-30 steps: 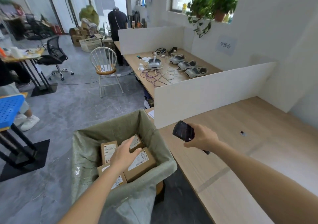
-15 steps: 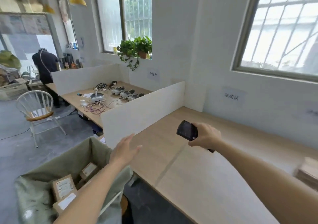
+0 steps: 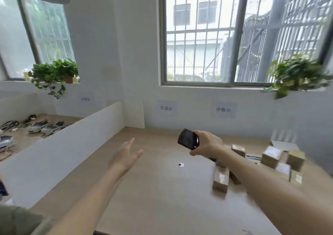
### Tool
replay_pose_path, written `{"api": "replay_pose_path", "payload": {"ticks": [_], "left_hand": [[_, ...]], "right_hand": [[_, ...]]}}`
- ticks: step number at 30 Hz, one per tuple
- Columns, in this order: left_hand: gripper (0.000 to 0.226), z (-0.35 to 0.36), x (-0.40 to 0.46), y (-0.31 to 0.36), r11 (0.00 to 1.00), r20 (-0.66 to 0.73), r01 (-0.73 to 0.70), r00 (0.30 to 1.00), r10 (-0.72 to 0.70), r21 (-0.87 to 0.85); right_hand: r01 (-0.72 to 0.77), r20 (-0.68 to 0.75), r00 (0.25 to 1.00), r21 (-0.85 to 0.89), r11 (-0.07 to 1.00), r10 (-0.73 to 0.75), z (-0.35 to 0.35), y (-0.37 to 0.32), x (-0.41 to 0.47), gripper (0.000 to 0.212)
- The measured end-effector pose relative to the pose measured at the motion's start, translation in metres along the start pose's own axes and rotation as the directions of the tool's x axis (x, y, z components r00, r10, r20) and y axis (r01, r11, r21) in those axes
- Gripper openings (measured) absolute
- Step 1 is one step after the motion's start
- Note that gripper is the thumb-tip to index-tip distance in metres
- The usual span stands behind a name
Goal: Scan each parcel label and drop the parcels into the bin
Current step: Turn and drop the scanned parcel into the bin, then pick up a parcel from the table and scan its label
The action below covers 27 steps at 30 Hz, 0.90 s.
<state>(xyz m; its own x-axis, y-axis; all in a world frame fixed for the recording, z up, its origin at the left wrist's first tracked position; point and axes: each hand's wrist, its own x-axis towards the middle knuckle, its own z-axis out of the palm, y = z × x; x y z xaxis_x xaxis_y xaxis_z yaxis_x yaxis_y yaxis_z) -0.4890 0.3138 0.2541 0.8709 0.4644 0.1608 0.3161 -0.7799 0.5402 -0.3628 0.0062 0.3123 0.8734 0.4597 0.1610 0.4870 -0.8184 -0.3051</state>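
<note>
Left hand (image 3: 124, 156): held above the table (image 3: 162, 195), palm up, fingers straight and spread, nothing carried. Right hand (image 3: 207, 143): fingers curled round a scanner (image 3: 188, 138), a black, glossy, rounded-rectangular body raised clear of the tabletop. Table: pale wood-grain laminate, flat and matte; one small round black-and-white item (image 3: 181, 164) is seen lying on it near the middle, too small to identify. Parcels (image 3: 277, 160): brown cardboard boxes, oblong and cubic, white labels on some faces, heaped loosely at the right of the table; blurred by motion. One long parcel (image 3: 221, 179) is laid nearer, apart from the heap, just beside the right forearm. Bin (image 3: 16, 220): only an olive-green fabric corner is shown at the near left edge. Divider (image 3: 59, 150): smooth white panel, stood upright along the table's left side. Two leafy potted plants (image 3: 54, 73) are set on the window sills; paper signs (image 3: 223, 109) are fixed to the white wall.
</note>
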Motion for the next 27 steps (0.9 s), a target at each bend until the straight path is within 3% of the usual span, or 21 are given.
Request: {"api": "replay_pose_path", "payload": {"ticks": [14,17,22,27], "left_hand": [[0.074,0.18,-0.029,0.268,0.973,0.168,-0.179,0.965,0.202,-0.146],[0.076,0.216,-0.037,0.307,0.964,0.214,-0.222,0.944,0.25,-0.145],[0.075,0.263,-0.04,0.362,0.95,0.27,-0.283,0.912,0.31,-0.134],[0.073,0.308,-0.025,0.403,0.934,0.31,-0.315,0.882,0.354,-0.17]], "right_hand": [[-0.327,-0.038,0.945,-0.062,0.943,0.325,-0.103,0.281,-0.111,0.055],[-0.38,-0.054,0.925,-0.069,0.922,0.377,-0.114,0.328,-0.135,0.057],[-0.496,-0.083,0.867,-0.037,0.867,0.492,-0.116,0.394,-0.157,0.082],[-0.576,-0.063,0.816,-0.029,0.817,0.574,-0.113,0.449,-0.16,0.068]]}}
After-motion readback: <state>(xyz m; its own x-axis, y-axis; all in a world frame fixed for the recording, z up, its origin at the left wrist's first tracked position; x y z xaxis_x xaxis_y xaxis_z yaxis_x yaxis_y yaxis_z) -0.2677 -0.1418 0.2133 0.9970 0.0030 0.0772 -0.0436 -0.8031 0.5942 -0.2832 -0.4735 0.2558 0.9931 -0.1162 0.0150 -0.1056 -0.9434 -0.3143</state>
